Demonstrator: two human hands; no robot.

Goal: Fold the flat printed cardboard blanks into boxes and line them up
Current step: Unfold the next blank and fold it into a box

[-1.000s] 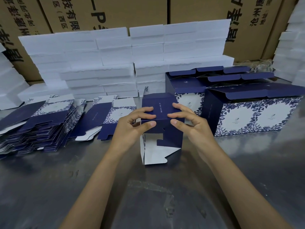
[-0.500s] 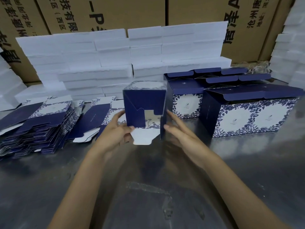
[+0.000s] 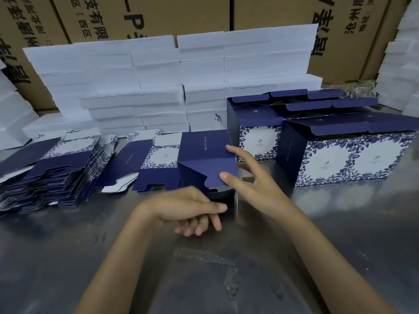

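Box in progress: formerly lifted with its open, white-flapped end toward the camera; now lower, just above the tabletop, navy flaps folded across that end. Right hand: moved from the box's side to its near face, fingertips on the flaps. Left hand: dropped below the box's lower near edge, fingers extended.

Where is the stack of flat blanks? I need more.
In the head view, the stack of flat blanks lies at the table's left, before the white foam blocks.
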